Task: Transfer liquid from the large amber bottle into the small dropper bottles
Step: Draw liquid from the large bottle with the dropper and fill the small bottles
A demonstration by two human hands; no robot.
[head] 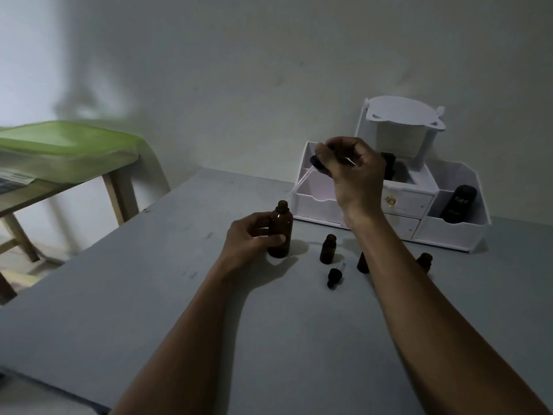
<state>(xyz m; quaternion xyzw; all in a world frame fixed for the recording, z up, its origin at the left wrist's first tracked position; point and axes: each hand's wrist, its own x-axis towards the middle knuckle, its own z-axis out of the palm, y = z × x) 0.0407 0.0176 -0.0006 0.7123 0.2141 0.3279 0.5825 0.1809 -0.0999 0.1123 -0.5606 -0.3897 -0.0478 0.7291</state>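
Standing uncapped, large amber bottle (280,232), dark brown glass, left hand (253,236) gripping

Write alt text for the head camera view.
The left hand steadies an open large amber bottle on a grey table while the right hand holds a dropper raised above it. Small dropper bottles stand nearby.

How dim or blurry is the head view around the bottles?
Head view: dim overall, with a brighter patch on the wall at upper left; the amber bottle in the left hand reads nearly black; the dropper in the right hand is motion-smeared; wide-angle bending at edges.
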